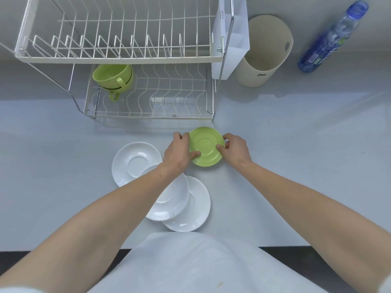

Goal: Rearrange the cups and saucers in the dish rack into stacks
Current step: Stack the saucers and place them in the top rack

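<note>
A green saucer [206, 145] sits low over the counter in front of the dish rack [118, 58]. My left hand [177, 150] grips its left rim and my right hand [233, 148] grips its right rim, thumbs on top. Three white saucers lie on the counter: one [132, 161] to the left, one [169, 199] under my left forearm, one [195, 208] partly beneath that. Two green cups [113, 78] are stacked on their side at the left end of the rack's lower shelf. The upper shelf holds nothing.
A beige cylindrical container [264, 51] stands right of the rack, next to a white cutlery holder [231, 34] hung on the rack's side. A blue plastic bottle [332, 37] lies at the far right. The counter's front edge [296, 246] runs near my body.
</note>
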